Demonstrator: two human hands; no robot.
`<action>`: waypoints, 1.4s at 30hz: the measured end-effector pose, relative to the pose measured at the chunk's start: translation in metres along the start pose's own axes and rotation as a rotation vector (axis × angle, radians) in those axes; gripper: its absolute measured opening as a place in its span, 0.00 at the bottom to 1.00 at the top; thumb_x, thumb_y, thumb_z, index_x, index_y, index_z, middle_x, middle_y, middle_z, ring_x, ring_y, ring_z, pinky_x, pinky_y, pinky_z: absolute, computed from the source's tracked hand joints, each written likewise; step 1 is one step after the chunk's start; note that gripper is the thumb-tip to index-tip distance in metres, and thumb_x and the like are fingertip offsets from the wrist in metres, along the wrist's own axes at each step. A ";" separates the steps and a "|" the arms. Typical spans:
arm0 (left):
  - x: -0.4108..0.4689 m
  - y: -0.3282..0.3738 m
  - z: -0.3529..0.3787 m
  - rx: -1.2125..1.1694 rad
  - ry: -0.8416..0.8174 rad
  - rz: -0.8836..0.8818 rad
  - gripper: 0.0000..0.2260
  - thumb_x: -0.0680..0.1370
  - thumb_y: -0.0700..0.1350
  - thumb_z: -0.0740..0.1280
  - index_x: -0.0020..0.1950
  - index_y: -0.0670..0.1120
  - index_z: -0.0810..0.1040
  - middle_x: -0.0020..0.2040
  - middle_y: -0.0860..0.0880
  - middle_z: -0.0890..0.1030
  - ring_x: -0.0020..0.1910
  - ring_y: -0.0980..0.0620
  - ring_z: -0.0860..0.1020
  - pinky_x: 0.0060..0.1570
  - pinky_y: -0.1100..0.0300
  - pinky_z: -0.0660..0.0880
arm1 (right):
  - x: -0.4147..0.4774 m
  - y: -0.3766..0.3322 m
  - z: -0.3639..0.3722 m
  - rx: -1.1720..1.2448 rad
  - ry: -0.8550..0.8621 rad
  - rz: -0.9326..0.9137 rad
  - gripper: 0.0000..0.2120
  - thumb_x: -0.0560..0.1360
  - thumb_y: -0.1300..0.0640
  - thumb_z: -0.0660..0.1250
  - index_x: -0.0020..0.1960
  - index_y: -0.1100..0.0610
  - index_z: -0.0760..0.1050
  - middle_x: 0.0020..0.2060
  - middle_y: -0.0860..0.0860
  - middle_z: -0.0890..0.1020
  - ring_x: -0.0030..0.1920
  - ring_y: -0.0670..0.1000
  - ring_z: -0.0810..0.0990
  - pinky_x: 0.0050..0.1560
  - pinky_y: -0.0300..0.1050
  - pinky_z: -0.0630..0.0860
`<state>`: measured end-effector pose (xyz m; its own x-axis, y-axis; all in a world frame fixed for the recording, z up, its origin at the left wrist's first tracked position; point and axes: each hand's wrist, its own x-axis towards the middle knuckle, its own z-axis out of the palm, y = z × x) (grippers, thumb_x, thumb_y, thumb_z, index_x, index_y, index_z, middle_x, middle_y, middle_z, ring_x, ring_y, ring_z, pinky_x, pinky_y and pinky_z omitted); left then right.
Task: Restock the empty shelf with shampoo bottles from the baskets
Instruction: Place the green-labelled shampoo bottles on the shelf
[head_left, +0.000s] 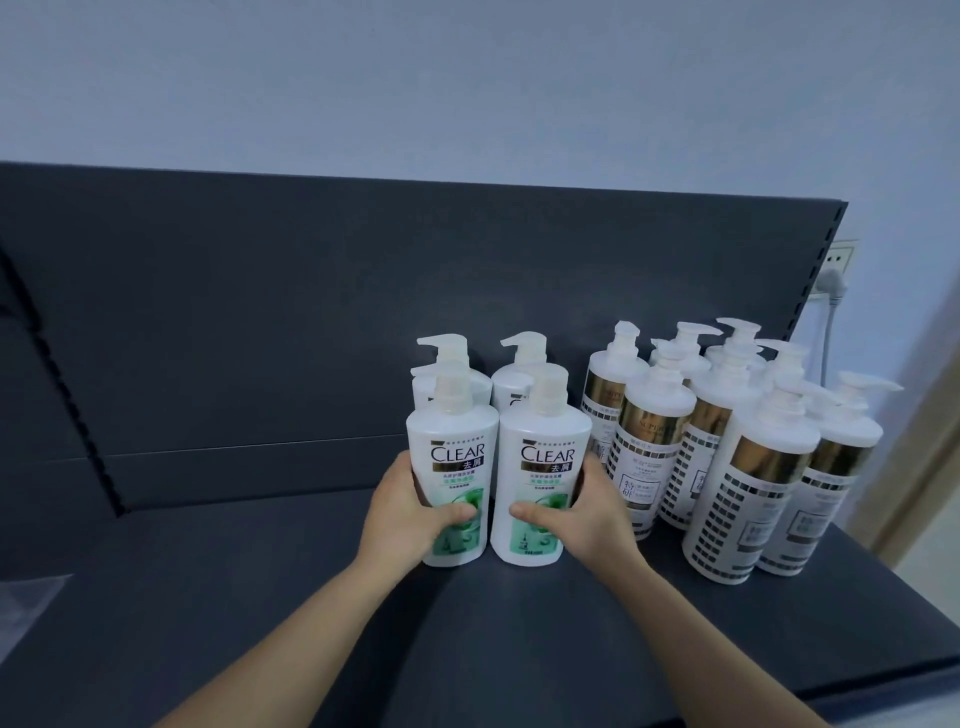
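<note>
Dark grey shelf below pale wall

1. Shelf: dark, matt, smooth, metal by its look.
2. CLEAR bottles on the shelf: glossy white plastic.
3. Banded bottles at the shelf's right end: white plastic, mirror-shiny gold bands.
4. Wall above the shelf: matt, smooth.

The left CLEAR bottle and right CLEAR bottle are white, pumps included, with dark lettering and green swirls lower down. Toward the right edge of the dark grey shelf, the gold-banded bottles are white, each with a shiny gold band above a grid of dark squares. The wall is pale blue-grey.
</note>
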<state>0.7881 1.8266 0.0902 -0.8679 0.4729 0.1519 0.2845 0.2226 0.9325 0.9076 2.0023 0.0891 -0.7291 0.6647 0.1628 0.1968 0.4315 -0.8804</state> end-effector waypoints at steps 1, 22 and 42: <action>0.000 0.001 0.001 0.020 0.005 0.013 0.27 0.63 0.42 0.81 0.56 0.53 0.72 0.53 0.55 0.80 0.53 0.56 0.78 0.49 0.60 0.75 | 0.001 -0.002 -0.001 -0.011 0.004 0.000 0.38 0.51 0.38 0.81 0.56 0.46 0.71 0.52 0.41 0.82 0.54 0.46 0.81 0.56 0.53 0.79; 0.000 0.006 -0.006 0.277 -0.082 0.033 0.31 0.67 0.46 0.78 0.66 0.53 0.66 0.57 0.60 0.73 0.57 0.57 0.73 0.54 0.58 0.71 | 0.008 -0.007 0.005 -0.108 -0.032 0.057 0.33 0.67 0.49 0.78 0.67 0.51 0.67 0.63 0.46 0.78 0.63 0.49 0.75 0.65 0.51 0.72; -0.039 -0.001 -0.040 0.918 -0.515 0.340 0.23 0.74 0.56 0.69 0.62 0.45 0.71 0.62 0.46 0.73 0.62 0.45 0.72 0.56 0.52 0.74 | -0.139 -0.033 -0.004 -0.820 0.046 0.334 0.29 0.75 0.48 0.67 0.73 0.54 0.66 0.67 0.55 0.72 0.70 0.57 0.68 0.68 0.50 0.68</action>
<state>0.8052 1.7742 0.0968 -0.4741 0.8804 0.0005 0.8553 0.4605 0.2376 1.0054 1.8983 0.0972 -0.5261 0.8503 -0.0122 0.8152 0.5002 -0.2919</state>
